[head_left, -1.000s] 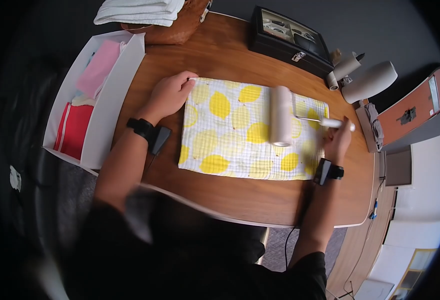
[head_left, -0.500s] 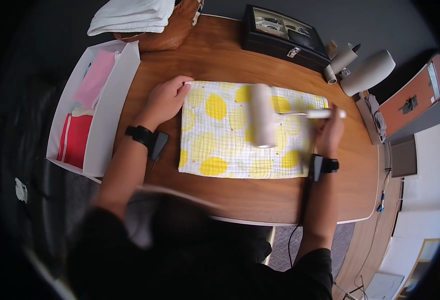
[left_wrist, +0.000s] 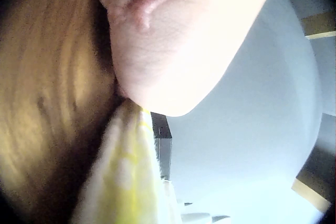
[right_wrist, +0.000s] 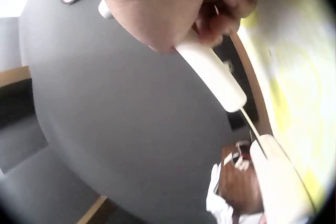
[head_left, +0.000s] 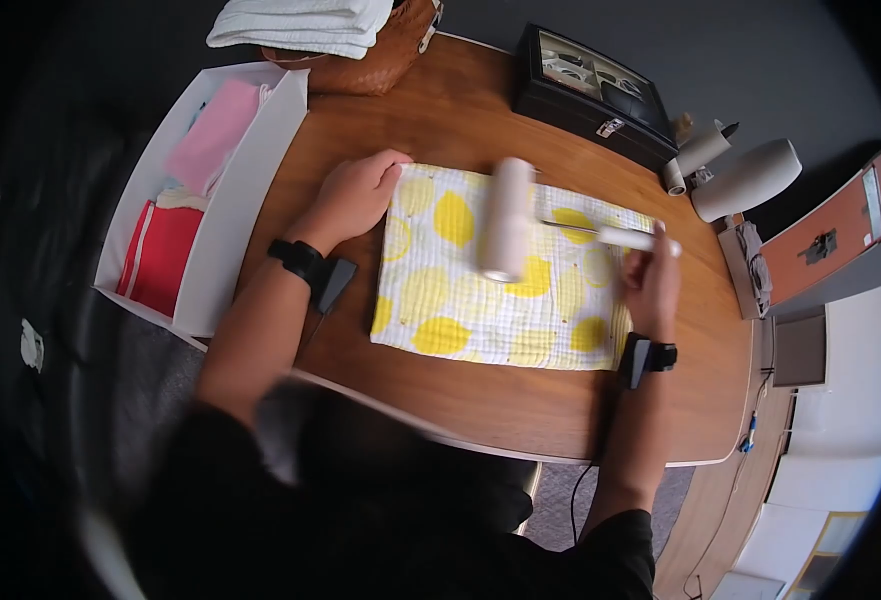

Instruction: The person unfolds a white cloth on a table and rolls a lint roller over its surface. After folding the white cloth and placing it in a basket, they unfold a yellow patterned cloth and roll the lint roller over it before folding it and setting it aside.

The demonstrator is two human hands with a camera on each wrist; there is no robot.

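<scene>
A folded white cloth with a yellow lemon print (head_left: 425, 290) lies flat on the wooden table. At its far left corner my left hand (head_left: 360, 198) pinches the edge; in the left wrist view the cloth (left_wrist: 123, 182) bunches up to the thumb. My right hand (head_left: 652, 290) grips the white handle (right_wrist: 212, 74) of a lint roller (head_left: 506, 225). The wide pale roll stands over the middle of the cloth, overlapping it in the head view and slightly blurred. A thin metal rod joins handle and roll.
Left stands a white box (head_left: 205, 265) holding pink and red folded cloths. Behind it, white towels (head_left: 305, 28) rest on a brown bag (head_left: 385, 60). A black glasses case (head_left: 600, 100) is at the back, with a white vase (head_left: 750, 180) and an orange-brown board (head_left: 830, 230) rightward.
The lint roller has moved left across the cloth, from its right part to the middle, with the right hand following. The left hand keeps its place at the corner.
</scene>
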